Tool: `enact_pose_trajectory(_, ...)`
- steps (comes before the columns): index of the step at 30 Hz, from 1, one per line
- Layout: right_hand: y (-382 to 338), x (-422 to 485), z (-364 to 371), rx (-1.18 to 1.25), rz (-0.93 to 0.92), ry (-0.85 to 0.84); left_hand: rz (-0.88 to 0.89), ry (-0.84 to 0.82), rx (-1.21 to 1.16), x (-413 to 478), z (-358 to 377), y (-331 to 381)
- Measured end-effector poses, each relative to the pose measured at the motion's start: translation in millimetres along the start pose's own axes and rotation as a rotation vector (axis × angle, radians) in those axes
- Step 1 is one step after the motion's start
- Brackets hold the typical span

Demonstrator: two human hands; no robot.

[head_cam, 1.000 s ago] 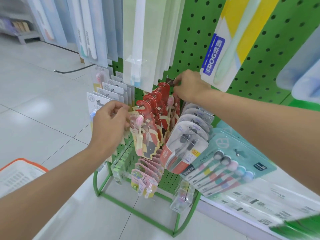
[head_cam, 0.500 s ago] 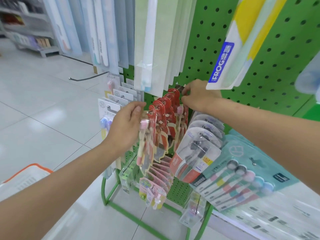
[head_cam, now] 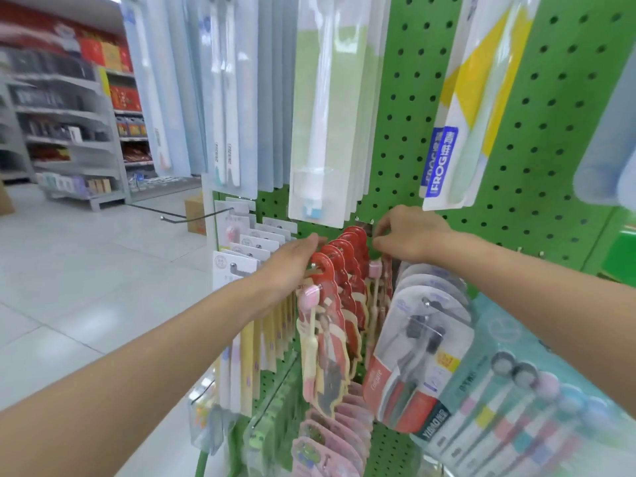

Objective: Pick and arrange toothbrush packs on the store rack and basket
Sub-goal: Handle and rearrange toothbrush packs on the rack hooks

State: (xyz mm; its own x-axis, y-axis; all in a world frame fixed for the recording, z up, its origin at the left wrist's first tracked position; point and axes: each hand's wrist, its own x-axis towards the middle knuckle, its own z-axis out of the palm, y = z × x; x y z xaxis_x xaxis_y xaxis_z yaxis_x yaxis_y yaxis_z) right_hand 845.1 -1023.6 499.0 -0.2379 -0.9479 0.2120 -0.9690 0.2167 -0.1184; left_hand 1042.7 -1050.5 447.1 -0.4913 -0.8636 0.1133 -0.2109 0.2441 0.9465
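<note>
packs [head_cam: 325, 339] look light, floppy card; pinch stiff red headers touching straight fingers of l hand [head_cam: 289, 270]; r hand [head_cam: 413, 235] fingers curled behind row, grip unclear.

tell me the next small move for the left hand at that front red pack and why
Probably push the front red pack back toward the other red packs. The left hand lies against it at the row's front end, and the right hand is at the row's back by the green pegboard, so pushing in should close up the row.
</note>
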Motion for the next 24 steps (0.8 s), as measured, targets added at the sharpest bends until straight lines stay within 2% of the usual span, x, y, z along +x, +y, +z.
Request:
enact_pose_trajectory(5,3.2,2.7,0.1,0.036,0.009,0.002,-0.062,-0.090,-0.139,19.6,1.8,13.1)
enact_pose_trajectory(12,5.8,1.4,-7.8,0.081,0.004,-0.021,-0.139,-0.269,-0.169,39.4,5.3,25.6)
enact_pose_trajectory(16,5.5,-2.0,-7.6,0.085,0.022,-0.023,-0.107,-0.299,-0.011,49.5,6.6,23.6)
enact_pose_trajectory(24,7.9,-5.6,-8.3,0.104,0.017,0.022,-0.056,-0.351,0.076,58.2,5.8,27.0)
